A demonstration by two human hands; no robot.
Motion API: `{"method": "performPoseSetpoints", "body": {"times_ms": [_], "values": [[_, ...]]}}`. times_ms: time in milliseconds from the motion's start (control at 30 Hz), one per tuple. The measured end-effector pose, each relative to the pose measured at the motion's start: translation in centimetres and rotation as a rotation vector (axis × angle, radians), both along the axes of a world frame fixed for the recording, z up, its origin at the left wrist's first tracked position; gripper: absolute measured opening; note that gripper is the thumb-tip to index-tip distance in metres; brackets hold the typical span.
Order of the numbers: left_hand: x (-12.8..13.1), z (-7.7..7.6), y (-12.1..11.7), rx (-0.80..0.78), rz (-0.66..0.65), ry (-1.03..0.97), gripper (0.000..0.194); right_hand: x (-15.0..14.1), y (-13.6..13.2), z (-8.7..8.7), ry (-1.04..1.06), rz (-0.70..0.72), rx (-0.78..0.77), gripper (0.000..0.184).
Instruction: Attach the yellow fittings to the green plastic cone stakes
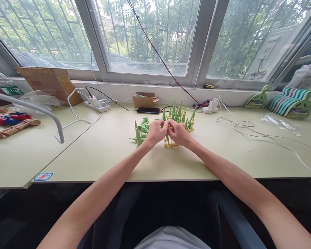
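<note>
Leftward, loose green pieces (143, 127): heaped on the bench (106, 155), apparently left to do.
Left hand (157, 132): grip pinched closed on a green spike (167, 139).
That spike: angled downward between both hands, unfinished by my guess.
Right hand (179, 133): grip likewise closed on it.
Upright spikes (173, 108): standing behind, yellow bits (193, 121) about them; seemingly done, so partway overall.

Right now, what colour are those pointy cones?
The pointy cones are green; the head view shows them best.
</note>
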State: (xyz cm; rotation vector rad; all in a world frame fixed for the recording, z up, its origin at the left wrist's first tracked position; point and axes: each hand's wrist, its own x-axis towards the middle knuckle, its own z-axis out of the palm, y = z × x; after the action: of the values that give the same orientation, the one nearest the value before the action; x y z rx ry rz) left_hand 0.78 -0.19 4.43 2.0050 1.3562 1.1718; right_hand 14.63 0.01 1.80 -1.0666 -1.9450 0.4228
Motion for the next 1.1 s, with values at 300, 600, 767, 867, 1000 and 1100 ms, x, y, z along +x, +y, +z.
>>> {"method": "performPoseSetpoints", "body": {"times_ms": [300,600,767,867,1000,1100], "values": [[-0.02,-0.16,0.15,0.011,-0.006,-0.004,0.034,-0.01,0.0,0.05,-0.011,-0.009,0.004,0.026],[-0.02,-0.1,0.07,-0.004,-0.006,-0.013,0.034,0.01,0.06,-0.04,0.0,0.004,0.017,0.024],[-0.03,-0.04,0.02,-0.003,-0.002,-0.008,0.033,-0.01,-0.02,0.02,-0.012,-0.006,0.011,0.024],[-0.05,-0.07,0.07,-0.01,-0.005,-0.013,0.034,-0.01,0.05,-0.05,-0.012,-0.008,0.015,0.026],[-0.1,-0.17,0.23,-0.007,-0.01,-0.036,0.04,-0.01,0.14,-0.11,-0.017,-0.012,0.039,0.029],[-0.14,-0.27,0.31,0.003,-0.018,-0.062,0.042,-0.02,0.09,-0.06,-0.036,-0.021,0.046,0.031]]}}
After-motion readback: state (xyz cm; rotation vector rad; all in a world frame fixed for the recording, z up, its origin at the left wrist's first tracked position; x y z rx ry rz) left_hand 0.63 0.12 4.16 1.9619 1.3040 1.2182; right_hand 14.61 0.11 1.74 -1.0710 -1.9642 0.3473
